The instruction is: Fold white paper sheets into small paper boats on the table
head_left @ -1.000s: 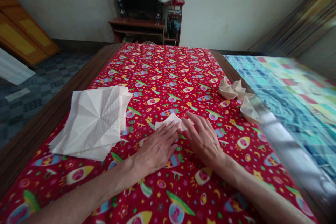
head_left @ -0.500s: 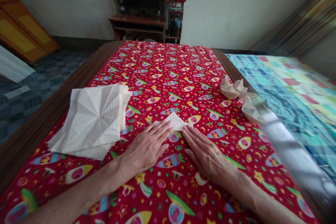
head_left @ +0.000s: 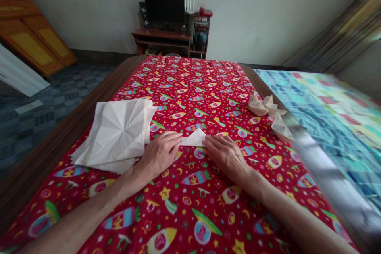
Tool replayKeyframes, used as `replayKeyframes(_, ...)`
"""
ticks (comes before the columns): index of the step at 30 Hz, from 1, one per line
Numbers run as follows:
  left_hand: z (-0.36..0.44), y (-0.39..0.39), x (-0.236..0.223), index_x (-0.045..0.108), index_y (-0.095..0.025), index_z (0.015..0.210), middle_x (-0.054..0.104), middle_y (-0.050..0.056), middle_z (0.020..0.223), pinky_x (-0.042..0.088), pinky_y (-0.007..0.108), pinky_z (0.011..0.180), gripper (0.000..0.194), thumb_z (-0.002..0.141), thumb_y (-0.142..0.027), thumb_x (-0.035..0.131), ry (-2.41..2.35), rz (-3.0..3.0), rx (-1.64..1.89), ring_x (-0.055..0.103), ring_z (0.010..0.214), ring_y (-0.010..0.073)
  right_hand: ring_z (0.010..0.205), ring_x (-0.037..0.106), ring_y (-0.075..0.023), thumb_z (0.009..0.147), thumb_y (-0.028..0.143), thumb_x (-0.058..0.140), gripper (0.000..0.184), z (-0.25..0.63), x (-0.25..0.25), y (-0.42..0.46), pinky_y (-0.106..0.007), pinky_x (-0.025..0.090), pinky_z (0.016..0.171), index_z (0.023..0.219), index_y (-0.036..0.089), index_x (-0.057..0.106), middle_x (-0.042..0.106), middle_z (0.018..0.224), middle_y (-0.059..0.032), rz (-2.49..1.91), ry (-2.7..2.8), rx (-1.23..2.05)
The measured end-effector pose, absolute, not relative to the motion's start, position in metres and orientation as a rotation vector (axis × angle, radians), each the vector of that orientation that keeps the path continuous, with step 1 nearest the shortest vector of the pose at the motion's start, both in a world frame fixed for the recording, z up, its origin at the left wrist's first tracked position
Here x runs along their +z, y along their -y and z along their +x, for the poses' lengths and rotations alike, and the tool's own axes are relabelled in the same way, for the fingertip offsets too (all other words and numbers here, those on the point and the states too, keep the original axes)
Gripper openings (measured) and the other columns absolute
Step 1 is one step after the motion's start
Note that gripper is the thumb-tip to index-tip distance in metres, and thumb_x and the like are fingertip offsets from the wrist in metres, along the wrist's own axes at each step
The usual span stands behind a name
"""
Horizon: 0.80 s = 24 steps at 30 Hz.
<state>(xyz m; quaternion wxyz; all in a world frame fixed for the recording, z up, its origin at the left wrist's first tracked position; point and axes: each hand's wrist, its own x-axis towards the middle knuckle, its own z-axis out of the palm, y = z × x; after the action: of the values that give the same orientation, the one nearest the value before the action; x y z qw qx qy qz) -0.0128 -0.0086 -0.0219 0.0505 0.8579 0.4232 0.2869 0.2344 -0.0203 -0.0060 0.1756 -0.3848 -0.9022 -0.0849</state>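
Observation:
A small folded paper, white with a triangular peak and a flat strip to its left, lies on the red patterned cloth. My left hand pinches its left end, thumb beneath the curled fingers. At the other end my right hand grips the paper with its fingers pressed together over the edge; the thumb there is mostly hidden. Left of my left hand is a stack of creased paper sheets, the top one marked with radiating folds.
Several folded paper boats stand near the table's right edge. Beyond that edge is a surface with a blue checked cover. A desk with a monitor and a red telephone stands by the far wall.
My left hand has slid left to the paper's end, its flat fingers now curled into a pinch. The right hand's fingers have bent round the right end. The view has tilted up slightly.

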Motion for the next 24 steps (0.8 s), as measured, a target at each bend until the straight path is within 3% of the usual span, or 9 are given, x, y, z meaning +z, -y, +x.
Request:
replayKeyframes(7,-0.012,-0.005,-0.024,0.069,-0.016,0.106,0.07,0.008,0.108,0.051,0.037,0.092,0.028,0.088,-0.013,0.047,-1.236,2.508,0.991,0.062,0.102,0.0198,0.089,0.062,-0.0187,0.095,0.024,0.046,0.018,0.222,0.003,0.008,-0.033,0.037,0.071,0.097,0.017,0.063,0.07,0.099,-0.007,-1.1,2.654,-0.262)
replayKeyframes(17,-0.012,-0.002,-0.026,0.068,-0.013,0.109,0.068,0.009,0.112,0.048,0.038,0.095,0.029,0.088,-0.012,0.047,-1.256,2.471,0.969,0.06,0.105,0.0207,0.08,0.057,-0.0188,0.091,0.011,0.047,0.021,0.218,0.005,0.007,-0.036,0.033,0.075,0.11,0.012,0.057,0.069,0.088,-0.0055,-1.1,2.708,-0.37)
replayKeyframes(24,-0.006,0.002,-0.024,0.066,-0.015,0.111,0.065,0.011,0.117,0.047,0.039,0.098,0.031,0.091,-0.018,0.043,-1.242,2.421,0.988,0.058,0.11,0.0217,0.078,0.052,-0.0208,0.089,0.013,0.049,0.011,0.193,0.005,0.009,-0.037,0.031,0.073,0.09,0.015,0.06,0.064,0.081,-0.006,-1.154,2.665,-0.514)
